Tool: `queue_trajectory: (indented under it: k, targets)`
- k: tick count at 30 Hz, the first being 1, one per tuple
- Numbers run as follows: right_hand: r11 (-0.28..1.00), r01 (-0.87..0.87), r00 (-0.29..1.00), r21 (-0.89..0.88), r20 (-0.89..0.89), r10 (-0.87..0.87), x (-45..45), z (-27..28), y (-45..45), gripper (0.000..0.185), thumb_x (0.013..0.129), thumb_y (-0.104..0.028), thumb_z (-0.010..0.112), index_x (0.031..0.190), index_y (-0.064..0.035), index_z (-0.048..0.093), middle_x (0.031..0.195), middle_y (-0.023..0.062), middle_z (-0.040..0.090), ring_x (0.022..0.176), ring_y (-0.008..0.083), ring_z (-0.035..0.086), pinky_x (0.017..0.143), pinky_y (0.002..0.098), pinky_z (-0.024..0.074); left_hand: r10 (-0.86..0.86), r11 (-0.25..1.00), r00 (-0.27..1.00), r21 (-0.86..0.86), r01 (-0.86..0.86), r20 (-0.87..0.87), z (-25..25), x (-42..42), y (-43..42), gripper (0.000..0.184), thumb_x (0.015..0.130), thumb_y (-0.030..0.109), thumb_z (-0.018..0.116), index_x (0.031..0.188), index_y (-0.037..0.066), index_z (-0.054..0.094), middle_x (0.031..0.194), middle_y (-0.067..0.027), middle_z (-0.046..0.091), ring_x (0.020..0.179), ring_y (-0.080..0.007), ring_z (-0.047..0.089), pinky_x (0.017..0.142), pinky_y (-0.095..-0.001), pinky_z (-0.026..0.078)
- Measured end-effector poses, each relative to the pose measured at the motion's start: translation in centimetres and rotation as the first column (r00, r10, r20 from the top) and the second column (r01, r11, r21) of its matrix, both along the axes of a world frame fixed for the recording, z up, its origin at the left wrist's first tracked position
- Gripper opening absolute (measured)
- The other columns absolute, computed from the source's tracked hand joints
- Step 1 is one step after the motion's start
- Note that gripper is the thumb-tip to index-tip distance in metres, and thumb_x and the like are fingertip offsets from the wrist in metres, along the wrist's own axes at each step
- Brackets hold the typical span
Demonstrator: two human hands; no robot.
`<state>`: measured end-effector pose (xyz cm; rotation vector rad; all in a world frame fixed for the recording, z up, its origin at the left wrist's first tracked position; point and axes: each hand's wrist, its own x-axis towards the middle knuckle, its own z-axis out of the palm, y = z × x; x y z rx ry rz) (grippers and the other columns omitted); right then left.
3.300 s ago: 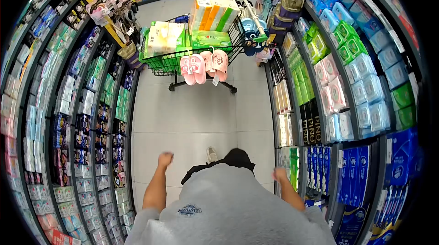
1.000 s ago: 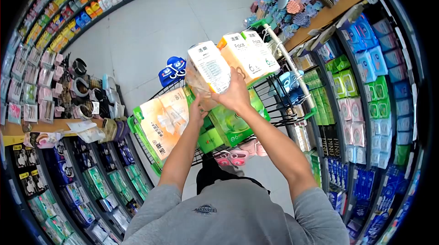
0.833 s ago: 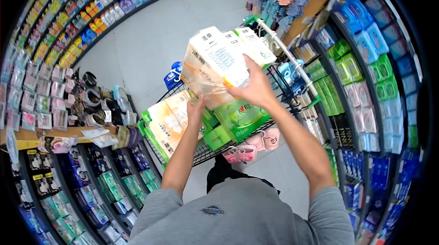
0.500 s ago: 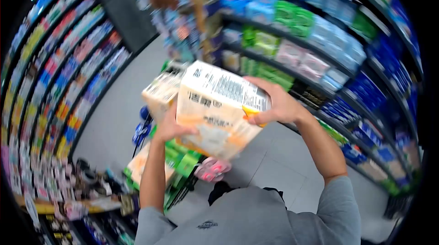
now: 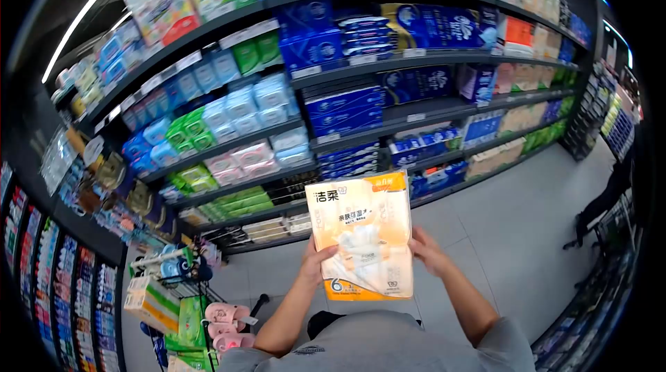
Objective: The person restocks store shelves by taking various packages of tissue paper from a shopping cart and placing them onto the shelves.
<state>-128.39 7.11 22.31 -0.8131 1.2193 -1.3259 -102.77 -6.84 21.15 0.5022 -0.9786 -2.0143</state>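
A cream-and-orange plastic-wrapped pack of tissues (image 5: 364, 233) is in front of my chest, its printed front facing me and a large 6 at the lower left corner. My left hand (image 5: 319, 264) is closed on its left side, with the thumb over the front. At the right edge is my right hand (image 5: 430, 252), its fingers bent against the pack and partly hidden behind it. The pack's back is out of sight.
Shelves of tissue and paper packs (image 5: 416, 122) curve across the front. At lower left is a cart (image 5: 202, 316) holding a green pack (image 5: 189, 323), a carton-like pack (image 5: 152, 304) and pink slippers (image 5: 227, 323). A person's dark-clothed legs (image 5: 603, 198) are at far right.
My view has swung right toward the tissue shelves, and the cart now sits at lower left. The pack has turned from its barcode end to its upright front, still between both hands.
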Motion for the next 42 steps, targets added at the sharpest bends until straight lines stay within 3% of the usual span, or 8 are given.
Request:
queue_trajectory:
  k: [1,3,6,10,15,24,35,42]
  targets:
    - [0.999,0.033,0.999,0.002,0.006,-0.033,-0.8,-1.3,1.7,0.073,0.086,-0.03,0.062,0.142,-0.0028,0.024,0.132,0.0154,0.044,0.118,0.021,0.046,0.098,0.0358,0.0389,-0.088,0.995,0.996,0.038,0.087,0.01,-0.2,-2.6,0.1,0.062,0.075,0.001,0.065,0.13,-0.001,0.036,0.121,-0.0172,0.054,0.107,-0.0281,0.057,0.092,-0.0387,0.048]
    - [0.97,0.235,0.888,-0.062,0.419,-0.188,-2.2,-3.3,4.0,0.067,0.089,-0.025,0.057,0.142,-0.0027,0.023,0.127,0.0146,0.048,0.111,0.0177,0.051,0.093,0.0334,0.043,-0.211,0.975,0.977,0.077,0.208,0.034,-0.9,-7.2,0.3,0.06,0.078,0.001,0.063,0.131,-0.001,0.035,0.122,-0.0172,0.054,0.108,-0.0283,0.057,0.092,-0.039,0.048]
    - [0.865,0.498,0.821,-0.064,0.356,-0.447,-4.9,-3.6,5.7,0.063,0.09,-0.02,0.055,0.141,-0.0012,0.023,0.122,0.0151,0.051,0.108,0.0172,0.053,0.09,0.0304,0.0448,-0.381,0.914,0.915,0.203,0.351,0.134,-1.8,-13.8,0.4,0.057,0.082,0.005,0.064,0.131,-0.001,0.035,0.12,-0.017,0.054,0.106,-0.0253,0.058,0.086,-0.0368,0.051]
    - [0.8,0.597,0.778,-0.065,0.289,-0.557,-10.7,-3.4,6.6,0.064,0.089,-0.019,0.057,0.14,0.0007,0.023,0.116,0.015,0.054,0.102,0.017,0.056,0.084,0.0293,0.0482,-0.503,0.853,0.838,0.28,0.441,0.21,-3.8,-22.0,-0.4,0.052,0.087,0.013,0.059,0.132,0.001,0.036,0.122,-0.016,0.053,0.108,-0.0253,0.057,0.089,-0.0374,0.049]
    - [0.781,0.624,0.731,-0.028,0.373,-0.571,-21.7,-3.2,5.8,0.058,0.086,-0.02,0.059,0.133,0.0026,0.031,0.11,0.0151,0.056,0.091,0.0178,0.061,0.076,0.0288,0.0515,-0.56,0.817,0.819,0.254,0.518,0.129,-4.3,-33.1,-1.3,0.05,0.088,0.015,0.058,0.132,0.0,0.036,0.123,-0.0162,0.053,0.107,-0.0257,0.057,0.089,-0.0378,0.049]
    - [0.724,0.679,0.733,-0.121,0.064,-0.677,-40.8,5.3,3.4,0.055,0.086,-0.024,0.058,0.129,0.0027,0.037,0.113,0.0141,0.055,0.096,0.0173,0.058,0.082,0.0297,0.0486,-0.577,0.79,0.814,0.213,0.575,-0.061,0.7,-54.7,-3.8,0.056,0.087,0.011,0.059,0.134,0.0,0.031,0.126,-0.0166,0.049,0.11,-0.0255,0.054,0.09,-0.0356,0.047]
    - [0.548,0.795,0.602,-0.259,0.234,-0.763,-60.2,7.3,10.5,0.049,0.089,-0.032,0.052,0.122,0.0044,0.042,0.108,0.0127,0.057,0.091,0.0137,0.059,0.078,0.0262,0.0488,-0.738,0.672,0.664,0.042,0.739,0.12,7.8,-79.1,1.4,0.058,0.083,0.01,0.064,0.131,-0.004,0.035,0.12,-0.0185,0.052,0.105,-0.0241,0.057,0.085,-0.0329,0.05]
    - [0.57,0.757,0.633,-0.32,0.136,-0.762,-78.0,6.5,15.7,0.054,0.089,-0.037,0.053,0.122,0.0048,0.042,0.109,0.0133,0.057,0.093,0.0147,0.059,0.079,0.0259,0.0481,-0.693,0.71,0.715,-0.081,0.699,0.095,9.9,-96.6,5.6,0.062,0.078,0.002,0.066,0.13,-0.008,0.033,0.112,-0.0218,0.056,0.096,-0.0263,0.062,0.08,-0.0338,0.052]
